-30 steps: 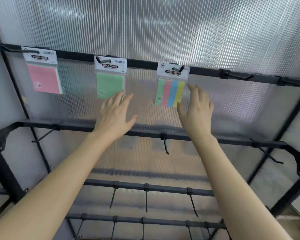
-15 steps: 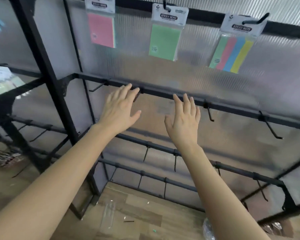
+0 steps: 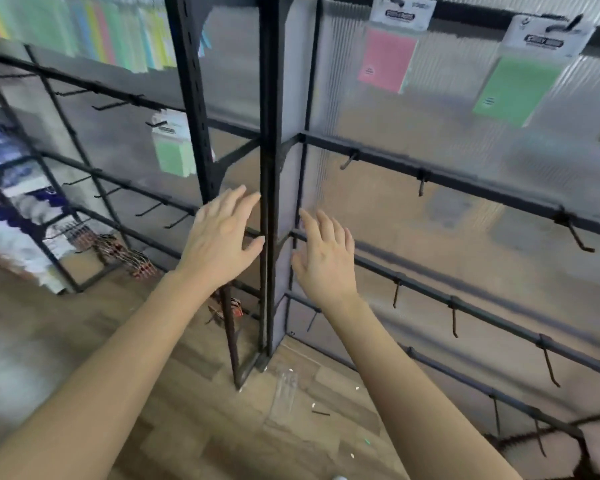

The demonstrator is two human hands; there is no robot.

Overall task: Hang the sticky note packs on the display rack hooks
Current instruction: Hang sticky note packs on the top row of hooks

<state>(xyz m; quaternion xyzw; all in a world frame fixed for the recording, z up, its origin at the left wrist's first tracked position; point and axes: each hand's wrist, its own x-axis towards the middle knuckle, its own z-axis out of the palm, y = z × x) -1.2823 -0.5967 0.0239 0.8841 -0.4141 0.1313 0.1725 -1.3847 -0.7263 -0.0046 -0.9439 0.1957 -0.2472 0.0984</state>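
While the left hand (image 3: 222, 237) and right hand (image 3: 324, 258) are spread and empty at centre, both packs (image 3: 387, 60) hang upper right (blurred), so reaching may snag empty hooks (image 3: 421, 181).

black rack post (image 3: 269, 188) between hands, bare hooks (image 3: 421, 183) jutting right

Shop stationery display: a black metal display rack (image 3: 270, 161) lined with rows of peg hooks (image 3: 421, 183) stands against ribbed translucent panels (image 3: 447, 140). A pink sticky note pack (image 3: 387, 60) and a green sticky note pack (image 3: 518, 88) hang by printed header cards. More coloured packs (image 3: 118, 36) blur on a neighbouring rack (image 3: 192, 98) above a wood-look floor (image 3: 187, 427).
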